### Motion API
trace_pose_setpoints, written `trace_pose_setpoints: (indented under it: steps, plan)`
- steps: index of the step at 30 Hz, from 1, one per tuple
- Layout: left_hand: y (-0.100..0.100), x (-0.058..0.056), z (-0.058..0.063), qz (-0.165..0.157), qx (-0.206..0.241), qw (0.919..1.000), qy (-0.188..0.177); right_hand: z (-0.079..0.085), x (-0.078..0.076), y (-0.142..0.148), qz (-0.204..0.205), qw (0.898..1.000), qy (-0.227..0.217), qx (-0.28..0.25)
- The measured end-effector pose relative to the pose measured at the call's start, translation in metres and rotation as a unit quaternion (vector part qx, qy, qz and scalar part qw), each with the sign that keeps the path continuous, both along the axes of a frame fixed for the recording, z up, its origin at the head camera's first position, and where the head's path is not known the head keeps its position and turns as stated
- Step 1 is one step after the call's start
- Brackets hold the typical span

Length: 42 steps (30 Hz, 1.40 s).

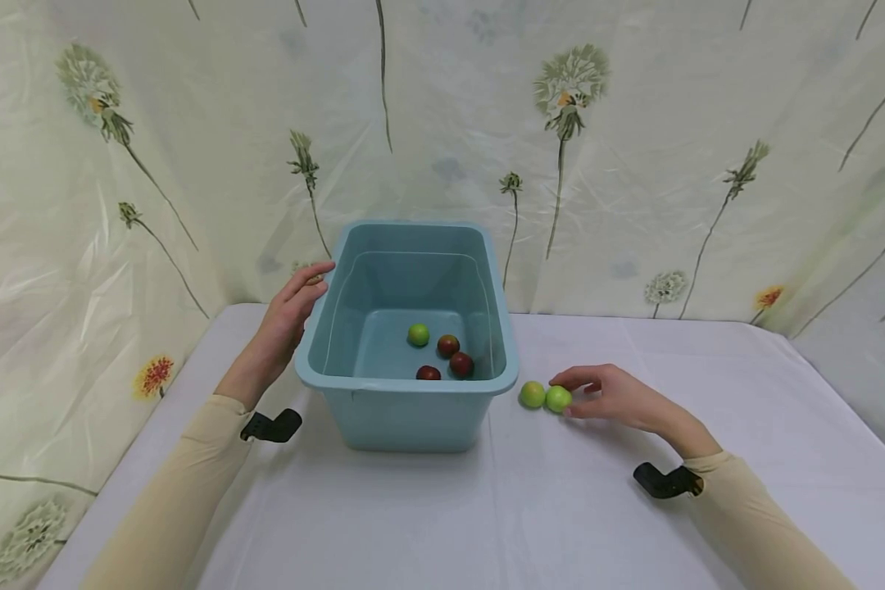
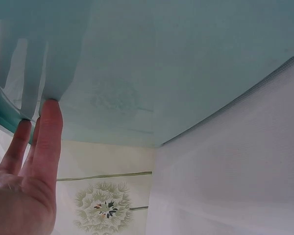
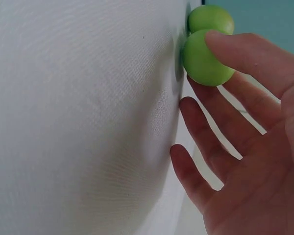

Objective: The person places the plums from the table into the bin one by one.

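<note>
My left hand is at the left side of a light blue plastic tub, its fingers extended along the wall near the rim. In the left wrist view the fingertips touch the tub's outer wall. My right hand is on the table to the right of the tub. Its thumb and fingers straddle a small round green fruit, the thumb on its near side. A second green fruit sits against the first, on the side nearer the tub.
Inside the tub lie one green fruit and three dark red ones, among them a red fruit towards the right wall. A white cloth covers the table. Behind it hangs a dandelion-printed sheet.
</note>
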<state>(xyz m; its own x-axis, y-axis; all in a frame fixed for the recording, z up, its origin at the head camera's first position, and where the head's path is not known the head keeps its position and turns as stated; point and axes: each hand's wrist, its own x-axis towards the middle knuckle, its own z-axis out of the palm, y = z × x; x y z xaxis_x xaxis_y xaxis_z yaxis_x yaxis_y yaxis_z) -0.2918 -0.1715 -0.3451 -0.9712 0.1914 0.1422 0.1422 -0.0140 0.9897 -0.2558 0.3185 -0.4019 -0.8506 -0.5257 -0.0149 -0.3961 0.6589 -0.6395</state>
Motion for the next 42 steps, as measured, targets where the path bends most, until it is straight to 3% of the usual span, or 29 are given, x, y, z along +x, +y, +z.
trace_pose_setpoints:
  steps: [8,34,42]
  plan:
    - [-0.001,-0.001,-0.002,0.000,0.003,1.0000,0.004,0.002,0.000,0.001,-0.009,1.000,-0.001,-0.011]
    - [-0.001,-0.001,-0.001,0.003,-0.004,1.0000,0.002,0.020,-0.001,-0.024,-0.080,0.993,0.059,-0.065]
    - [-0.001,-0.002,-0.002,-0.001,-0.002,1.0000,0.002,0.041,0.011,-0.048,-0.090,0.991,0.055,-0.082]
